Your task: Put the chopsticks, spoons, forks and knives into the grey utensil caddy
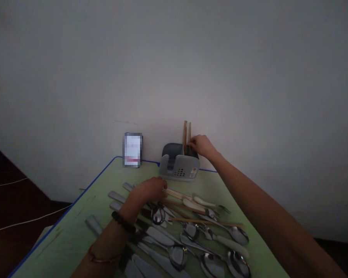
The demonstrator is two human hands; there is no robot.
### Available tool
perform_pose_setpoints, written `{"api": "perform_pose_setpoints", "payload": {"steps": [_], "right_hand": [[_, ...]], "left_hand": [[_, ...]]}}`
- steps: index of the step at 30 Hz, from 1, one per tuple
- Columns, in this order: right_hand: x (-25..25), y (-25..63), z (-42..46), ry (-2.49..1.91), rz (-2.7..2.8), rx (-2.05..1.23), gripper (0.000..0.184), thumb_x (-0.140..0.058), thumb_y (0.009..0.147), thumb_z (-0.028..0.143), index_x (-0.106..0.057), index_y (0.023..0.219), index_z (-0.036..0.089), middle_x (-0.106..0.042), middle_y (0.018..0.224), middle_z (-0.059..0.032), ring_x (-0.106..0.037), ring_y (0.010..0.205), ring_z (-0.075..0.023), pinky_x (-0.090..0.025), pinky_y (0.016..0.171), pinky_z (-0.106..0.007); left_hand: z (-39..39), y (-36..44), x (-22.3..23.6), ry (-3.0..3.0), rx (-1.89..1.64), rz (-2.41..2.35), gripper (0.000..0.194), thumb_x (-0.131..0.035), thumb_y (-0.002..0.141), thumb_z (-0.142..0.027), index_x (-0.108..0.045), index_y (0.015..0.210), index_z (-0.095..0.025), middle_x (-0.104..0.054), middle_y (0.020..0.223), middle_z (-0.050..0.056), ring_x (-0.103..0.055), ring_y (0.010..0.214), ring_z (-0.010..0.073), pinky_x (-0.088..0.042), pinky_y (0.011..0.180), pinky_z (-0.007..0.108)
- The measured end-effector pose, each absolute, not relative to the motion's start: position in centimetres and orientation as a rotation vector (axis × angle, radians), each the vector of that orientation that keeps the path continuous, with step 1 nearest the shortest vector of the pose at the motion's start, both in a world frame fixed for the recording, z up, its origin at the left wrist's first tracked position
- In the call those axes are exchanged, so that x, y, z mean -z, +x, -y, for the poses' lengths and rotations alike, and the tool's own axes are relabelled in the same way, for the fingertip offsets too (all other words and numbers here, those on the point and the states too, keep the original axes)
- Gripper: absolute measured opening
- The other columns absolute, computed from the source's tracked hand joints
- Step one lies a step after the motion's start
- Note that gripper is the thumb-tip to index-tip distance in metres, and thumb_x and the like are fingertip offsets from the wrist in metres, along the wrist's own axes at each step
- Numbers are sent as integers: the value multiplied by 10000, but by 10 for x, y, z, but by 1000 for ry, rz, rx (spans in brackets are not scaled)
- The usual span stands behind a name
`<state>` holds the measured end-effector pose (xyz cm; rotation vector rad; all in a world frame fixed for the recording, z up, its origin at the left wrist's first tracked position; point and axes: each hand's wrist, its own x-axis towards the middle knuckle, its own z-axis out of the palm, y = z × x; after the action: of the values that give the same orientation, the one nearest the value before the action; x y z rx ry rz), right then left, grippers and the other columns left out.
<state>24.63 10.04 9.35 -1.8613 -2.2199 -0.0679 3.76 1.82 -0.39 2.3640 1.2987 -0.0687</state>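
In the head view, our right hand's (204,146) fingers pinch a thin brown wooden chopstick (190,131) upright in the grey perforated plastic holder (187,168); releasing it off-centre could tip it. Our left hand's (152,189) half-curled fingers touch pale wooden chopsticks (175,194); grip unclear, and dragging could scatter neighbouring cutlery.

We can make out no readable text. A small pale label (193,171) on the front right of the grey utensil holder (179,175) carries marks too blurred for us to read, and the lit phone screen (132,150) is pixelated.
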Motion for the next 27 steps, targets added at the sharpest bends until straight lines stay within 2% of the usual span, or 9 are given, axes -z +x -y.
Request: {"api": "perform_pose_setpoints", "payload": {"steps": [4,11,22,27], "right_hand": [[-86,246,-102,-1876,2218,133,206,-550,849,270,-708,827,140,-714,855,-148,-654,848,-238,-464,748,-298],[-83,248,-103,-1850,2218,141,179,-568,841,272,-701,874,156,-718,857,-106,-650,823,-199,-462,734,-266],[-79,246,-96,-1799,2169,78,183,-605,807,272,-708,915,166,-712,929,-120,-649,877,-233,-465,767,-303],[-73,253,-67,-1737,2020,73,287,-509,861,264,-645,1084,146,-686,1020,-120,-636,883,-211,-472,803,-320]], "left_hand": [[-19,38,7,2355,85,-1297,341,-514,783,-285,-610,1089,-166,-615,1151,121,-571,1040,246,-430,897,335],[-19,37,7,2352,99,-1297,334,-515,771,-278,-614,1076,-182,-621,1157,106,-571,1043,236,-433,887,319],[-20,37,8,2356,104,-1305,327,-524,778,-281,-617,1074,-177,-629,1146,109,-578,1021,234,-434,876,318],[-23,34,12,2376,126,-1301,345,-507,792,-284,-609,1096,-158,-625,1150,119,-575,1031,239,-432,874,313]]}}
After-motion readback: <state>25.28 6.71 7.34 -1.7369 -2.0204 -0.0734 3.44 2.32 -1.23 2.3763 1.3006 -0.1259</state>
